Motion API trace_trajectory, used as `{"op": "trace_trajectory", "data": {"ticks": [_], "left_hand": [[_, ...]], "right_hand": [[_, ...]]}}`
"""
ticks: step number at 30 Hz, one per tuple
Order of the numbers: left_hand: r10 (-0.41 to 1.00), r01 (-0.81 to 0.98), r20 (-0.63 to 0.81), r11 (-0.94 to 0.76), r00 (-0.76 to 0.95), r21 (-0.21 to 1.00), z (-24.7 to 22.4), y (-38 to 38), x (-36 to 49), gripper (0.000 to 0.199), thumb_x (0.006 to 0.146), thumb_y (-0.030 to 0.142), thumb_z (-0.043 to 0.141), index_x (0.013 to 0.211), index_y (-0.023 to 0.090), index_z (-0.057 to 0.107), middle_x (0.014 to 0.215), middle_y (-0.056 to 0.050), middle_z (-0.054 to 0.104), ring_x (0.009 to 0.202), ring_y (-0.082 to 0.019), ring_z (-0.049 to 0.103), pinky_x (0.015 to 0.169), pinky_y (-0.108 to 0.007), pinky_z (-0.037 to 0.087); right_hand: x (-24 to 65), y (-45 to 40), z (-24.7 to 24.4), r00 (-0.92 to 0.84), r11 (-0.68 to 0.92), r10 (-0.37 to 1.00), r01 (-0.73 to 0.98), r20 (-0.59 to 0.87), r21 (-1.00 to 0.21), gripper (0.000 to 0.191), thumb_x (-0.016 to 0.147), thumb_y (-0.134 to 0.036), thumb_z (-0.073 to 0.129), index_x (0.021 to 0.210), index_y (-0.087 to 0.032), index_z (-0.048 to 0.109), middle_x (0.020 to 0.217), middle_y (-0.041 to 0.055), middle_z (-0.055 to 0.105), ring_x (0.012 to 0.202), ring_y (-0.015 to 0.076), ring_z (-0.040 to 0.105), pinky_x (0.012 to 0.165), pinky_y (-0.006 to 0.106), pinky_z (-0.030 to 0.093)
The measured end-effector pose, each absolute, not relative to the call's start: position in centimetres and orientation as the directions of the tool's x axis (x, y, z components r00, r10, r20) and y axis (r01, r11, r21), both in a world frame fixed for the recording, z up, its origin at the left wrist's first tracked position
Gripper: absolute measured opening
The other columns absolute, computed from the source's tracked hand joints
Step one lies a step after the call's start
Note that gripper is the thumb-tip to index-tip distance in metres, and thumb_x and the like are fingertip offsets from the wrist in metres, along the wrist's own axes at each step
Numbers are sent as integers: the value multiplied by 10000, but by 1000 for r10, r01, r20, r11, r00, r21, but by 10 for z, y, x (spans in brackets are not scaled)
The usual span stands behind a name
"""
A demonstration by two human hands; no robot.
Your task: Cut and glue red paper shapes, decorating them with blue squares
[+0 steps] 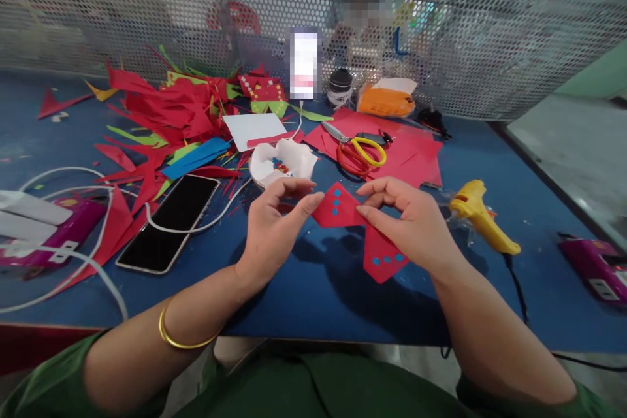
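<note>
A red paper cutout (347, 206) with two angled flaps is held above the blue table. Small blue diamond shapes sit in a row on each flap. My right hand (404, 215) pinches it where the flaps meet, partly covering the lower flap. At the upper flap's left edge, the thumb and fingers of my left hand (277, 222) close on the paper. Just beyond my left hand stands a white paper-lined bowl (259, 166) with tiny blue and red bits inside.
Scissors (362, 150) lie on red sheets (416, 153). To the right are a yellow glue gun (480, 215) and a purple power strip (595, 261). At left are a black phone (171, 225), white cables and red paper scraps (186, 111). A perforated metal screen (171, 13) stands behind.
</note>
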State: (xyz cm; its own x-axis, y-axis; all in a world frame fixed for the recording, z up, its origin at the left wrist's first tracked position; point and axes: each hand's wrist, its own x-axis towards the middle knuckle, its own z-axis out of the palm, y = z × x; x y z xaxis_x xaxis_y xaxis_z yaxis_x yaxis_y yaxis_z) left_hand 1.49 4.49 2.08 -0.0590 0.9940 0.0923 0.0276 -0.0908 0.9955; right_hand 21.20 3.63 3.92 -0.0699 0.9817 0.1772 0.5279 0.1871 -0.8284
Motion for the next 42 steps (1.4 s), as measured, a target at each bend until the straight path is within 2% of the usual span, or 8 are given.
{"op": "trace_trajectory", "data": {"ticks": [12,16,19,22,26,31,37,42], "left_hand": [[990,32,-115,113,87,993,19,46,19,253,756,371,752,616,169,693,555,6,642,528,-113,533,537,-225,421],[1000,91,23,-22,-8,996,22,46,18,296,882,395,606,731,184,749,691,-17,698,648,-140,583,615,-232,443],[977,261,211,-205,2,943,25,45,14,229,896,355,595,951,212,765,979,-52,735,853,-180,639,736,-247,478],[900,394,360,-431,245,812,28,48,7,254,902,322,589,1103,264,734,1201,-56,693,1080,-208,627,924,-277,456],[792,447,295,-561,534,697,26,59,1,329,935,312,528,1229,293,675,1214,-56,706,1139,-217,626,963,-299,425],[820,488,246,-518,517,702,21,70,0,227,898,299,568,1012,248,758,945,-53,772,877,-205,685,786,-270,452],[856,442,304,-484,418,755,35,68,-1,204,872,224,571,904,228,772,845,-33,765,753,-162,663,719,-231,453],[829,435,365,-540,423,721,40,69,-6,190,880,234,579,912,224,767,851,-37,768,796,-171,682,744,-238,472]], "right_hand": [[208,32,36,-225,274,960,636,166,-722,120,820,-234,652,940,-225,647,741,-28,708,647,136,621,570,251,418],[211,36,34,-209,301,954,669,217,-680,113,843,-255,639,954,-235,639,746,-10,726,704,179,656,600,280,447],[215,39,31,-255,401,910,737,326,-544,110,865,-218,600,970,-240,627,780,17,747,817,231,679,779,371,479],[216,41,29,-381,521,832,787,403,-330,183,883,-143,529,1026,-218,617,827,47,762,804,239,688,943,450,422],[212,40,29,-486,589,773,789,407,-176,204,902,-125,502,1064,-169,619,844,79,761,759,231,693,1016,468,373],[213,40,33,-458,595,777,758,431,-267,181,924,-157,534,1075,-187,630,881,71,783,830,241,715,1044,486,353],[235,50,45,-182,444,848,755,497,-481,161,947,-262,531,975,-216,682,958,73,778,924,252,702,935,448,447],[239,54,37,-380,540,831,729,406,-422,180,894,-237,614,1062,-218,675,1026,68,766,1004,257,678,1004,487,393]]}}
